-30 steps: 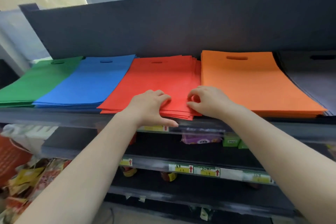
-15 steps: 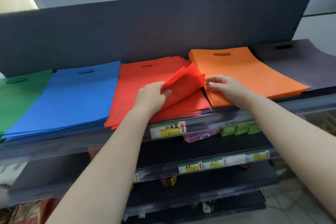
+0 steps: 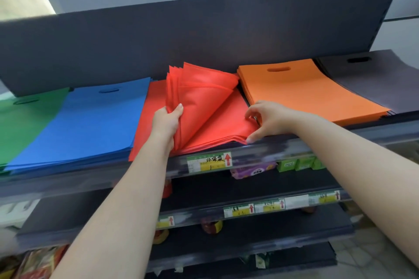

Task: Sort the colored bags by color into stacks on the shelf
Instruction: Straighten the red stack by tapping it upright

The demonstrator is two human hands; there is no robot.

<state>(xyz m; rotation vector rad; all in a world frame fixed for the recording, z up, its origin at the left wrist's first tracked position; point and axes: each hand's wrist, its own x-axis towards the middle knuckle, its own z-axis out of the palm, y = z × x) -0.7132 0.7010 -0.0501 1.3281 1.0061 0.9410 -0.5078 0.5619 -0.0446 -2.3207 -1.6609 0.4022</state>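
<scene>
Top shelf, contents listed left to right. Green bags: flat stack at the far left, partly overlapped by the next stack. Blue bags: flat stack, handle slot toward the back. Red bags: stack at centre; its upper layers are lifted and folded back, clasped in the grip of the left hand, thumb on the near face. The front right corner of the lower red layers is pinched by the right hand. Orange bags: flat stack just beside the red. Grey bags: flat stack at the far right. Price label: fixed on the shelf's front edge below the red stack.
</scene>
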